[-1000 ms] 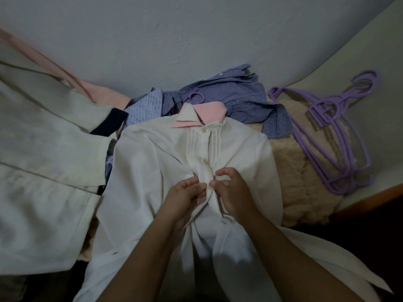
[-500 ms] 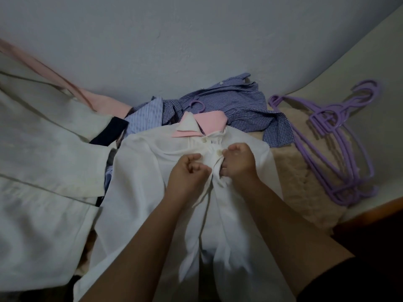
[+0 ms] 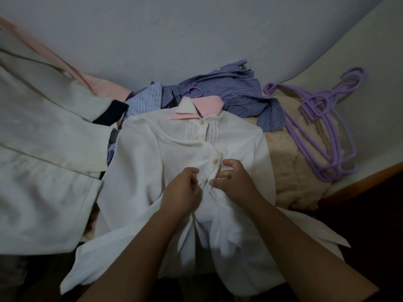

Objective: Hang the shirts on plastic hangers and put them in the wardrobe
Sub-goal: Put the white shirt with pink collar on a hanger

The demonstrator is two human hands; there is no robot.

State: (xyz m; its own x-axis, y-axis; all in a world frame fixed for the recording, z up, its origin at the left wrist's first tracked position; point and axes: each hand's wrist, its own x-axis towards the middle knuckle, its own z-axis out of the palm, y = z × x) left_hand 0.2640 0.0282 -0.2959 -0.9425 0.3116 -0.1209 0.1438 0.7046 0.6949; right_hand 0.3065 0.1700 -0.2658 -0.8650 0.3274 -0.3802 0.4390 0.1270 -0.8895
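Observation:
A white shirt with a pink collar lies front-up on the bed, a purple hanger hook poking out above its collar. My left hand pinches the left edge of the button placket just below a fastened button. My right hand pinches the right edge of the placket opposite it. A stack of purple plastic hangers lies at the right on a beige fluffy blanket.
A blue checked shirt and a blue striped one are heaped behind the white shirt against the wall. A pale cream garment covers the left side. The bed's wooden edge runs at the right.
Both hands went up the placket to the upper chest, then came back down below the middle button. The shirt front near the collar now lies uncovered.

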